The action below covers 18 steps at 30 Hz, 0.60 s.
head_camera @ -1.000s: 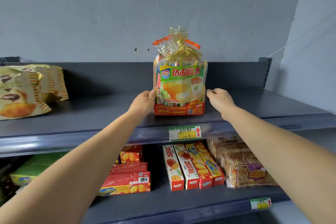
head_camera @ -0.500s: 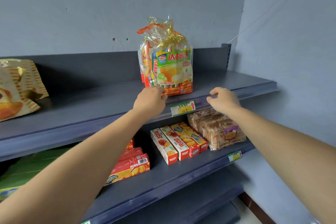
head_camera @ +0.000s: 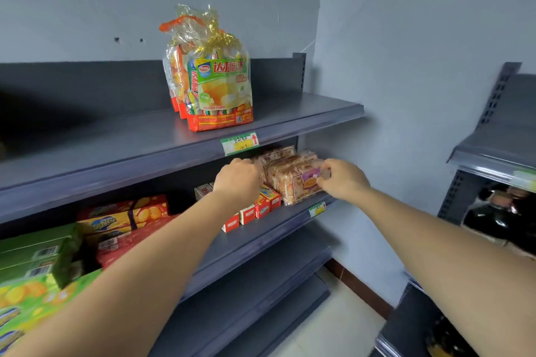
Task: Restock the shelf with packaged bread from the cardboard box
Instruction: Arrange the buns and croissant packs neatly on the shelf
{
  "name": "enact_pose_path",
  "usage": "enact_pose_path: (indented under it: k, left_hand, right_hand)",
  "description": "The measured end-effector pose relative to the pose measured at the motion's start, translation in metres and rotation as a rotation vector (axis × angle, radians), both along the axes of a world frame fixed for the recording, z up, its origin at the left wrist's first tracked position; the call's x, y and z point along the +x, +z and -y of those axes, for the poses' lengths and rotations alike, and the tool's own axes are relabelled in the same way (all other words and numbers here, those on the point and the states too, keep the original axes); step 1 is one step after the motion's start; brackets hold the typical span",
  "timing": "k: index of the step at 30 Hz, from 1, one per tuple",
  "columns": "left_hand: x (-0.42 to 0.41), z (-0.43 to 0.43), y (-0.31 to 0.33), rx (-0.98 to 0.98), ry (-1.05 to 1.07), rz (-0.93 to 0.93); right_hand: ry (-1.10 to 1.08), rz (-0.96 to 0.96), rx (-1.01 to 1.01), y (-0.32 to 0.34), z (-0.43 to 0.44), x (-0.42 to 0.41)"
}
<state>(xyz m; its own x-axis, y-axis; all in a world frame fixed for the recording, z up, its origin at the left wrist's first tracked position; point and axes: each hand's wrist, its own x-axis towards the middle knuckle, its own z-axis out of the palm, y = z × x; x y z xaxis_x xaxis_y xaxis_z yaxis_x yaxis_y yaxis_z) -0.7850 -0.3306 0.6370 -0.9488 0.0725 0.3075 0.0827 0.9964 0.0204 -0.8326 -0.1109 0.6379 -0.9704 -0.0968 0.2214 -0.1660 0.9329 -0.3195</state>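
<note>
A packaged bread bag [head_camera: 216,90], clear plastic with a green and orange label and a gold tie, stands upright on the top grey shelf [head_camera: 116,148], with similar bags right behind it. Neither hand touches it. My left hand [head_camera: 237,180] and my right hand [head_camera: 342,180] hover below that shelf's front edge, fingers loosely curled and holding nothing. My right hand's fingertips are in front of a wrapped cake pack on the second shelf; contact is unclear. The cardboard box is out of view.
The second shelf carries wrapped cake packs [head_camera: 293,180], small red and white boxes [head_camera: 249,213], biscuit boxes [head_camera: 124,220] and green boxes [head_camera: 34,255]. A price tag [head_camera: 239,143] hangs on the top shelf's edge. Another shelf unit [head_camera: 499,136] with dark bottles [head_camera: 499,211] stands at the right.
Both hands let go of the bread bag, drew back and dropped from the top shelf to the second shelf's level. The view swung right and down.
</note>
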Motion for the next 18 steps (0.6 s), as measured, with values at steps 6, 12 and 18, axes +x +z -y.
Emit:
enact_pose_path:
  k: [6,12,18]
  left_hand:
    - [0.025,-0.030,-0.031,-0.037,-0.023,0.108]
    - [0.044,-0.053,-0.049,-0.022,-0.098,0.197]
    - [0.043,-0.069,-0.065,-0.028,-0.227,0.216]
  right_hand:
    - [-0.022,0.094,0.064,-0.031,-0.034,0.035]
    - [-0.093,0.165,0.060,-0.053,-0.064,0.069]
    - [-0.194,0.214,0.053,-0.069,-0.085,0.100]
